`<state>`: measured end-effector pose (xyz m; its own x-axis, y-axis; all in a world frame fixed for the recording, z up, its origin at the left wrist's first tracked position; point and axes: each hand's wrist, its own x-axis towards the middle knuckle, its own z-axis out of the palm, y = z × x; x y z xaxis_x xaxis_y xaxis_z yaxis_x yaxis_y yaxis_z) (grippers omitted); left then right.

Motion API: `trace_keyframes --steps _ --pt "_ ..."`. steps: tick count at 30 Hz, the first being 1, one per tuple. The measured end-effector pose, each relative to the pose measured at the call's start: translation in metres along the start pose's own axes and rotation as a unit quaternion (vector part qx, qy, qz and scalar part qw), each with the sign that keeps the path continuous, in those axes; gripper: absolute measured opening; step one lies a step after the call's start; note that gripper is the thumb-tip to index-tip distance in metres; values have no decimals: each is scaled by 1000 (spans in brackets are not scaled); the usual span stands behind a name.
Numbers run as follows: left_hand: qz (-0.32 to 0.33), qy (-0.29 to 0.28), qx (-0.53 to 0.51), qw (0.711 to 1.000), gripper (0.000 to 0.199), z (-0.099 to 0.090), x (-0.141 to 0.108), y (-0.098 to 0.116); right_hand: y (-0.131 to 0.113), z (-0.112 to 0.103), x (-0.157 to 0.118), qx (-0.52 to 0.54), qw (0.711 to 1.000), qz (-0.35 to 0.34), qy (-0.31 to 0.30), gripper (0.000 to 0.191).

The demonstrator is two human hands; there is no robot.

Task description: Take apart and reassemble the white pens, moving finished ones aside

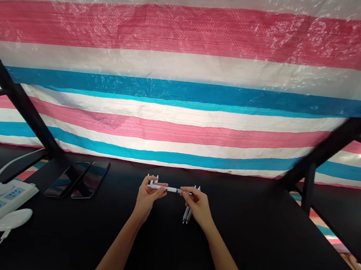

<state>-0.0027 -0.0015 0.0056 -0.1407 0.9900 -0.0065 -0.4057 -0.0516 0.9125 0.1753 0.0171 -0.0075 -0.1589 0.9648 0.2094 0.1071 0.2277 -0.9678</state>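
Observation:
A white pen (171, 189) lies level between my two hands, above the black table. My left hand (145, 201) is closed round its left part, thumb and fingers pinching it. At the other end, the fingertips of my right hand (199, 203) pinch the pen's greyish section. Several white pen-like pieces (157, 178) show just behind my left hand, their lower parts hidden by it. Partly under my right hand lie a few pens (185, 215) side by side, dark tips toward me; their middles are covered.
Two dark phones (67, 179) (91, 181) lie left of my hands. Farther left sit a white power strip (21, 193) with plugs and cables and a round white charging pad (14, 219). Black frame bars (22, 100) flank the table (77, 242); a striped plastic sheet (184, 73) hangs behind.

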Motion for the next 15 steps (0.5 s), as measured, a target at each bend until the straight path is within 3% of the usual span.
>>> trace_keyframes --steps 4,10,15 --pt "0 -27 1 1000 37 1 -1 3 2 -3 2 27 999 5 16 34" --pt "18 21 34 999 30 2 0 3 3 -1 1 3 1000 -5 7 35" --pt "27 25 50 998 29 1 0 4 -1 -1 0 -17 999 -29 2 30"
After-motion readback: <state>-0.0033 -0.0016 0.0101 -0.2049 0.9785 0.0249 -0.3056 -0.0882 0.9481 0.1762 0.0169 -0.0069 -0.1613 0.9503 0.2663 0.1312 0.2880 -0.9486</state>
